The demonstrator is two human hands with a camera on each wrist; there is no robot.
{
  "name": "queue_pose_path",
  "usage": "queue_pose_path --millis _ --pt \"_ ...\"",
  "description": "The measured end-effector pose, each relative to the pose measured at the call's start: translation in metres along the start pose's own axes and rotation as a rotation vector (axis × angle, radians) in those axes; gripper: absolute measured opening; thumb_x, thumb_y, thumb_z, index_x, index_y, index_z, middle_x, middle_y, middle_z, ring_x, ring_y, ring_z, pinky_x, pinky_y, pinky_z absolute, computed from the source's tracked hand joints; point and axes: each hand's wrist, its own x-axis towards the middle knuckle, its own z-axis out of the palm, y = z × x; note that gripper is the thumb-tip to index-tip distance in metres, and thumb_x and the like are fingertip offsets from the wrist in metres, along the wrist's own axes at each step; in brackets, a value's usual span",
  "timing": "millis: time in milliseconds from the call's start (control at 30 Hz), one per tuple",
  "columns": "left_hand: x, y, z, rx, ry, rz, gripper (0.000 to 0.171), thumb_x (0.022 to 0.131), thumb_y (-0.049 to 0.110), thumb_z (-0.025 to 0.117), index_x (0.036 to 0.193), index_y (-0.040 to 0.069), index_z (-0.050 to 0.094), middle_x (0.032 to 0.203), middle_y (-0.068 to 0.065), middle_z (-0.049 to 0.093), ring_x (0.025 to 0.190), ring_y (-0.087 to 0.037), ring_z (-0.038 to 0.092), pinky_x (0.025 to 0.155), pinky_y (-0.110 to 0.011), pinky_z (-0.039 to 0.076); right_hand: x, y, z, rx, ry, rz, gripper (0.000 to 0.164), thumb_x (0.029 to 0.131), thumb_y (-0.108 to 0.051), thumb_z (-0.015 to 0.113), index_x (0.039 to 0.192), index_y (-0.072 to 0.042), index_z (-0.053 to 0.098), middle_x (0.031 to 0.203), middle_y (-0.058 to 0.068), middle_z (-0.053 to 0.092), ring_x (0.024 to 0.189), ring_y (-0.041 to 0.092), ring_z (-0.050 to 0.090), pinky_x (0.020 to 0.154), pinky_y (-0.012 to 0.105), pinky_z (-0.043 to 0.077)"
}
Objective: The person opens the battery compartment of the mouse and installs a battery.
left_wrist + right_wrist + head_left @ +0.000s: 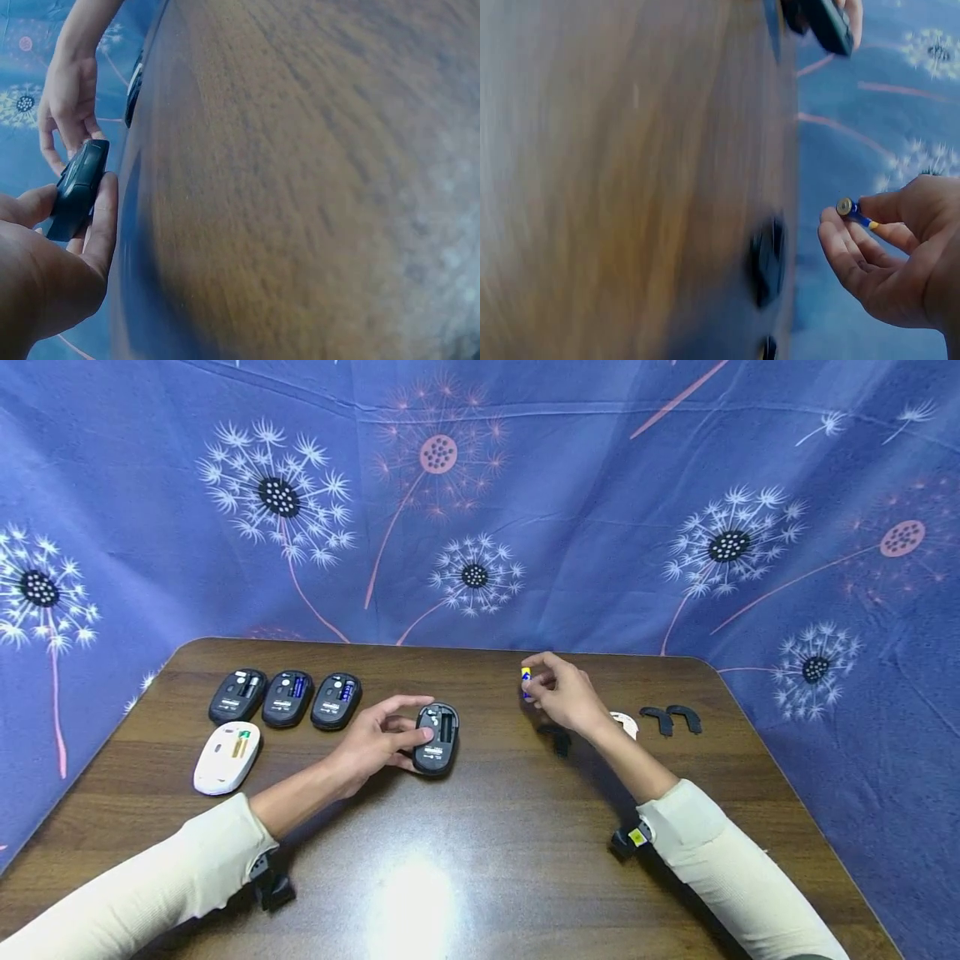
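My left hand (375, 739) grips a black computer mouse (437, 752) by its sides, thumb over the edge. The mouse's underside faces up and its uncovered battery slot shows dark. In the left wrist view, the mouse (79, 191) sits tilted between thumb and fingers, above the tabletop. Farther right, my right hand (566, 693) pinches a small yellow and blue battery (527, 682) between thumb and fingers. The right wrist view shows one flat end of this battery (845, 207) at the fingertips. A gap separates the battery from the mouse.
At the left of the wooden table (487, 860) lie three black mice, one of them (336, 702) with blue batteries showing, and a white mouse (227, 758). Black covers (684, 718) and a partly hidden white cover (625, 724) lie at the right. A patterned blue cloth (570, 527) hangs behind.
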Motion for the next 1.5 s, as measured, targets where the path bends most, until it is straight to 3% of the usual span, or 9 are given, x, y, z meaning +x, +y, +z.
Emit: queue_pose_path --millis 133,467,733,900,1033,1167,1300,1500 --pt "0.0 0.0 0.0 0.004 0.004 -0.008 0.063 0.107 0.005 0.076 0.165 0.009 0.054 0.113 -0.013 0.078 0.091 -0.019 0.08 0.077 -0.037 0.073 -0.007 -0.012 0.011 0.081 -0.034 -0.019 0.038 0.11 -0.013 0.074 0.147 -0.008 0.067 0.111 0.016 0.084 0.091 0.039 0.082 0.065 0.043 0.068" --pt "0.0 -0.001 0.001 0.004 0.012 -0.025 0.062 0.107 0.005 0.075 0.165 0.009 0.055 0.111 -0.012 0.076 0.088 -0.018 0.078 0.076 -0.036 0.073 -0.017 -0.034 0.035 0.241 -0.137 -0.065 0.036 0.109 -0.008 0.074 0.143 0.0 0.065 0.111 0.022 0.085 0.1 0.043 0.084 0.089 0.052 0.073" --pt "0.001 -0.002 0.0 0.005 0.01 -0.025 0.063 0.107 0.006 0.075 0.166 0.008 0.053 0.113 -0.013 0.077 0.089 -0.019 0.078 0.076 -0.037 0.073 -0.019 -0.045 0.05 0.378 -0.167 -0.084 0.038 0.107 -0.003 0.075 0.142 0.006 0.064 0.107 0.024 0.085 0.096 0.04 0.084 0.084 0.043 0.074" --pt "0.001 -0.002 0.0 0.003 0.011 -0.033 0.062 0.107 0.006 0.075 0.166 0.009 0.053 0.113 -0.014 0.077 0.089 -0.019 0.078 0.076 -0.037 0.073 -0.02 -0.049 0.058 0.427 -0.174 -0.07 0.04 0.107 -0.005 0.076 0.142 0.007 0.063 0.108 0.023 0.085 0.101 0.048 0.082 0.085 0.042 0.074" --pt "0.001 -0.002 0.001 -0.007 0.007 -0.035 0.062 0.107 0.005 0.075 0.165 0.009 0.054 0.112 -0.013 0.077 0.088 -0.019 0.078 0.075 -0.037 0.073 -0.019 -0.052 0.063 0.399 -0.159 -0.095 0.038 0.105 -0.008 0.08 0.137 0.006 0.067 0.109 0.023 0.085 0.097 0.045 0.083 0.086 0.048 0.074" --pt "0.001 -0.001 0.001 -0.014 0.001 -0.032 0.063 0.107 0.005 0.075 0.166 0.008 0.052 0.11 -0.011 0.078 0.087 -0.018 0.078 0.075 -0.036 0.073 -0.02 -0.057 0.066 0.332 -0.123 -0.144 0.032 0.101 -0.009 0.085 0.128 0.002 0.073 0.109 0.021 0.084 0.088 0.029 0.083 0.086 0.048 0.074" --pt "0.001 -0.001 0.001 -0.021 0.003 -0.032 0.065 0.107 0.006 0.076 0.167 0.007 0.051 0.109 -0.009 0.079 0.087 -0.018 0.078 0.075 -0.035 0.072 -0.022 -0.061 0.068 0.235 -0.09 -0.19 0.027 0.098 -0.012 0.089 0.122 -0.004 0.078 0.107 0.014 0.085 0.087 0.015 0.078 0.084 0.037 0.072" --pt "0.001 -0.003 0.001 -0.027 0.018 -0.031 0.063 0.106 0.005 0.076 0.165 0.008 0.053 0.109 -0.008 0.079 0.085 -0.017 0.078 0.073 -0.033 0.072 -0.023 -0.065 0.073 0.106 -0.075 -0.209 0.023 0.097 -0.017 0.091 0.117 -0.008 0.084 0.102 0.007 0.085 0.087 0.012 0.076 0.083 0.027 0.067"
